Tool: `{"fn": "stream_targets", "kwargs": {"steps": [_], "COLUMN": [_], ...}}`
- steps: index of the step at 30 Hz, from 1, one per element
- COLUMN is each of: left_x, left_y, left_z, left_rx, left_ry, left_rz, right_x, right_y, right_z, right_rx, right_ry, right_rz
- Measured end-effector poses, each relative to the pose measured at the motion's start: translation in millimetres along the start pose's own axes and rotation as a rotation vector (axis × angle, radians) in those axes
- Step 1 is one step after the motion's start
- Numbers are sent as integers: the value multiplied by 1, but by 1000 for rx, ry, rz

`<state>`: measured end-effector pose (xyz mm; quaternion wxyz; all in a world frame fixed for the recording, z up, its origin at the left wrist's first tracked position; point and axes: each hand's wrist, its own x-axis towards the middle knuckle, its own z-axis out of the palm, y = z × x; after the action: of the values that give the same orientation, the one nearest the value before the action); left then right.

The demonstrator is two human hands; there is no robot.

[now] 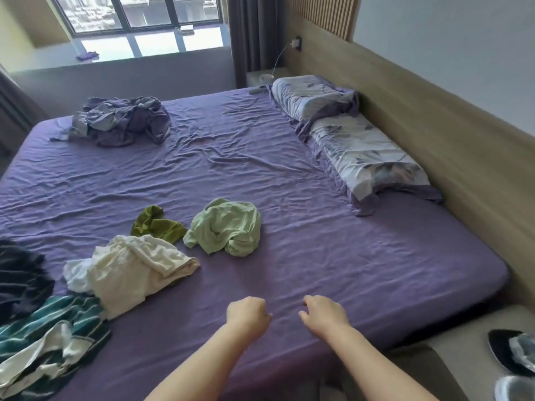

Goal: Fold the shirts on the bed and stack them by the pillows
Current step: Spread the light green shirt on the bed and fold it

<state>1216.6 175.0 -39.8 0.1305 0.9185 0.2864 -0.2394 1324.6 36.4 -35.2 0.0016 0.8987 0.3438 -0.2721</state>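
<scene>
Several crumpled shirts lie on the purple bed [347,256]: a light green shirt [225,227], an olive green one [156,222], a cream one [133,270], a teal striped one [49,337] and a dark navy one [20,279] at the left edge. Two floral pillows [356,149] lie along the headboard at the right. My left hand [247,315] and my right hand [325,314] hover side by side over the bare sheet near the bed's front edge, fingers loosely curled, holding nothing. Both are well short of the shirts.
A rumpled purple blanket [124,121] is heaped at the bed's far left corner. A wooden headboard [434,146] runs along the right. A nightstand [492,342] with a dark dish stands at the lower right. A window ledge lies beyond the bed.
</scene>
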Motion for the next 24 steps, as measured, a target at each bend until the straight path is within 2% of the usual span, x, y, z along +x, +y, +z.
{"fn": "stream_targets", "kwargs": {"steps": [15,24], "left_x": [107,139], "left_y": [31,-13], "left_z": [-58,-73], "left_rx": [-275,-336], "left_ry": [1,-18], "left_rz": [-357,-500], "right_x": [183,253], "right_y": [24,-29], "right_z": [-88,-100], "right_rx": [-174,-198], "right_ry": [-97,-147], "right_rz": [-340,-472]}}
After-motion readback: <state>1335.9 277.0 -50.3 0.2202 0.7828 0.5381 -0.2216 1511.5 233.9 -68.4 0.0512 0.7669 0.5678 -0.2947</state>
